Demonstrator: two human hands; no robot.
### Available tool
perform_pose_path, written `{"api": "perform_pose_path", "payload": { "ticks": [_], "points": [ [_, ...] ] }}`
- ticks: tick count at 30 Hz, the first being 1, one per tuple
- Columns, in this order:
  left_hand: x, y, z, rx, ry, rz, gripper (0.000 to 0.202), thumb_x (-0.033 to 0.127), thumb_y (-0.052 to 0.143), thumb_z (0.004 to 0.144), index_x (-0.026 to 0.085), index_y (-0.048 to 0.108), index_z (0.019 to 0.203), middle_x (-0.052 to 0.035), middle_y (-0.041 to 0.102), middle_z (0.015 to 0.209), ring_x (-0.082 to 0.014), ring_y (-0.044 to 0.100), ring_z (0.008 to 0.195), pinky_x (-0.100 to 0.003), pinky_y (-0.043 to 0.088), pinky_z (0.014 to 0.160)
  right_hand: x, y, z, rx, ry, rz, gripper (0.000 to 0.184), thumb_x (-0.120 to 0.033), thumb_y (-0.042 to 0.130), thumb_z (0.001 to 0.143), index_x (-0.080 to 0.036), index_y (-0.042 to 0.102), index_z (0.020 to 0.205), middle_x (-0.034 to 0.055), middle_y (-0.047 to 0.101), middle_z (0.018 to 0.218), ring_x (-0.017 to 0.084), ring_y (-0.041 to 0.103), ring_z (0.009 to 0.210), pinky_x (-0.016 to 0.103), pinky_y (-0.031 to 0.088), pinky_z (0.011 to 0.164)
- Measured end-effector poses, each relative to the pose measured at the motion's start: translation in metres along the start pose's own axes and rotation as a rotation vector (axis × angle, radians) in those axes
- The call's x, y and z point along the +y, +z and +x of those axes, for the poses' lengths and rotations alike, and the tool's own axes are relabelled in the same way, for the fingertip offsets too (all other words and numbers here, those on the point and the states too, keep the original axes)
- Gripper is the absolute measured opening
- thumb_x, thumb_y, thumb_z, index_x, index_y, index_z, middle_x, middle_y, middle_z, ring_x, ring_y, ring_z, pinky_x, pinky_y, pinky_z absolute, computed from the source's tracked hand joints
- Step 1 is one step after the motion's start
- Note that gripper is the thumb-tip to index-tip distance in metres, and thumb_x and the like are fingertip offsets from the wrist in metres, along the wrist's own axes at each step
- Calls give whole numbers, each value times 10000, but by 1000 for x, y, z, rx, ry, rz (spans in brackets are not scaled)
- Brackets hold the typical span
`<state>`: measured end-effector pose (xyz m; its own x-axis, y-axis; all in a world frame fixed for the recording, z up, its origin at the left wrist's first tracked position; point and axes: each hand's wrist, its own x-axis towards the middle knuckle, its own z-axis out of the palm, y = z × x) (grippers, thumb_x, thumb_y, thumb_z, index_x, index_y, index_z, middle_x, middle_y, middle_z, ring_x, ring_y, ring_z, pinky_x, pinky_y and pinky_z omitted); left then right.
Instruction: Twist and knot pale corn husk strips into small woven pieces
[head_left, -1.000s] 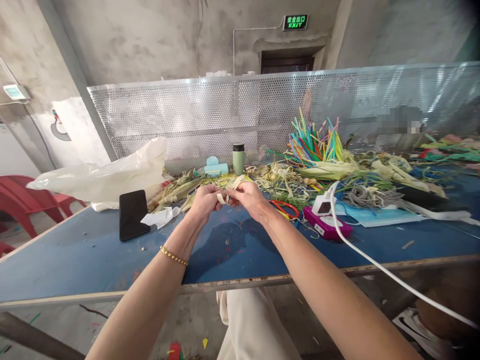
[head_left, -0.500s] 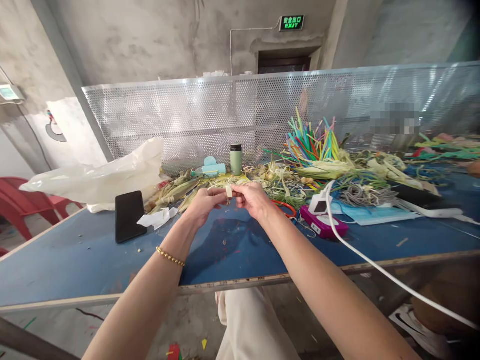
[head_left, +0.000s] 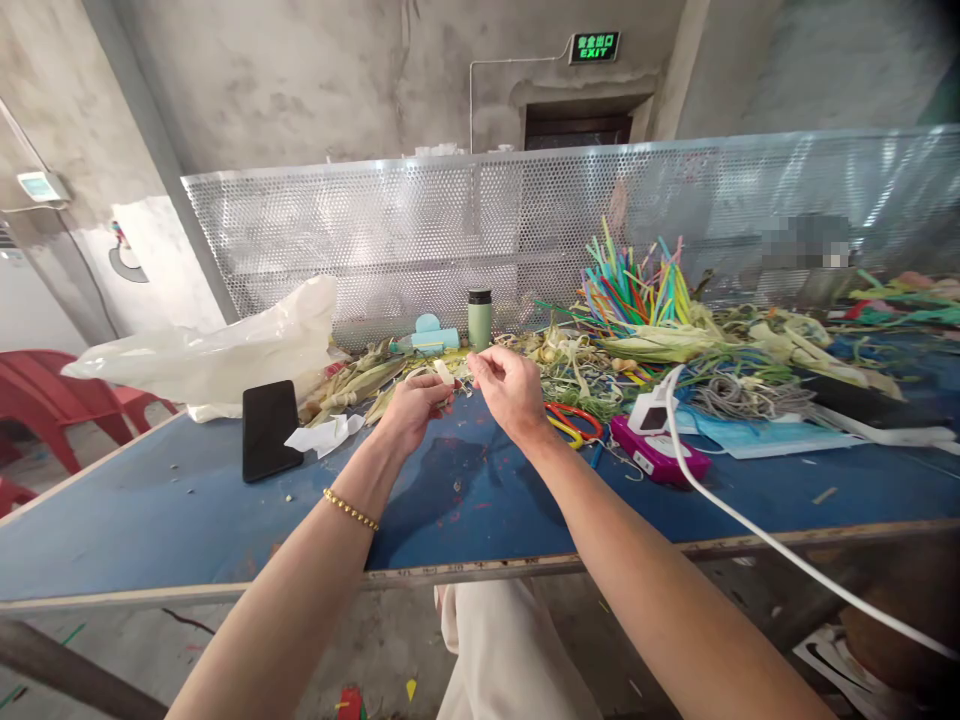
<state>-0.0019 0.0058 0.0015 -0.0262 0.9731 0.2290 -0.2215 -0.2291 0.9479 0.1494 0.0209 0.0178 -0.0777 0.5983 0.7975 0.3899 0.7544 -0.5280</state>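
Observation:
Both my hands are raised over the middle of the blue table point(head_left: 150, 520). My left hand point(head_left: 411, 405) is closed, pinching a small pale strip of husk point(head_left: 444, 372) between thumb and fingers. My right hand point(head_left: 504, 388) is just to its right, fingers curled and pinched together near the strip's upper end; what it holds is too small to make out. Behind the hands lies a heap of dry corn husks point(head_left: 360, 380) and pale strips.
A black phone point(head_left: 270, 428) and crumpled paper point(head_left: 324, 436) lie left. Orange scissors point(head_left: 571, 420), a pink device point(head_left: 656, 455) with a white cable point(head_left: 750, 525), a green bottle point(head_left: 478, 320), coloured sticks point(head_left: 634, 285), a plastic bag point(head_left: 225, 350) and a perforated metal screen point(head_left: 525, 230) surround.
My hands have drawn slightly apart and lifted a little; the right hand has moved up and to the right of the strip, which stays in the left hand.

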Motion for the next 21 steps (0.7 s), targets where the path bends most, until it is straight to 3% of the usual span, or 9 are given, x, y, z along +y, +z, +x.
{"api": "perform_pose_path", "payload": {
  "ticks": [2, 4, 7, 13, 17, 21],
  "points": [
    [-2, 1, 1, 11, 19, -6, 162, 210, 768, 557, 139, 701, 685, -8, 594, 600, -98, 507, 524, -245, 342, 518, 1, 2, -1, -39, -114, -98, 124, -188, 579, 874, -165, 686, 816, 60, 685, 816, 160, 607, 710, 265, 448, 686],
    [-3, 1, 1, 7, 41, 4, 160, 214, 768, 550, 147, 689, 672, -1, 593, 596, -96, 501, 519, -244, 340, 516, 2, 3, -3, -111, -181, -207, 142, -106, 598, 824, -172, 708, 885, 74, 680, 940, 169, 616, 782, 269, 453, 726],
    [-4, 2, 1, 17, 78, 56, 179, 239, 780, 554, 153, 678, 673, 6, 591, 577, -96, 490, 510, -246, 328, 517, 2, 4, -6, -165, -198, -311, 142, -116, 620, 837, -187, 716, 915, 68, 673, 968, 180, 617, 814, 277, 452, 755],
    [-2, 3, -2, -8, 111, 151, 222, 337, 791, 595, 154, 689, 669, -9, 621, 598, -104, 502, 529, -250, 321, 530, -1, 2, -6, -151, -165, -420, 85, -175, 622, 881, -183, 698, 844, 76, 690, 914, 200, 630, 833, 278, 426, 717],
    [0, 1, -2, -24, 103, 147, 262, 375, 806, 594, 146, 703, 666, -25, 641, 632, -93, 470, 535, -245, 309, 524, 3, 4, -3, -127, -152, -328, 137, -170, 620, 866, -181, 659, 736, 66, 698, 820, 189, 627, 780, 274, 418, 707],
    [2, -1, -1, -17, 100, 143, 282, 377, 822, 578, 135, 716, 676, -39, 655, 654, -103, 488, 565, -245, 323, 535, 4, 4, 0, -107, -60, -76, 135, -186, 605, 832, -182, 625, 699, 32, 691, 717, 161, 614, 684, 260, 430, 674]
  ]
}}
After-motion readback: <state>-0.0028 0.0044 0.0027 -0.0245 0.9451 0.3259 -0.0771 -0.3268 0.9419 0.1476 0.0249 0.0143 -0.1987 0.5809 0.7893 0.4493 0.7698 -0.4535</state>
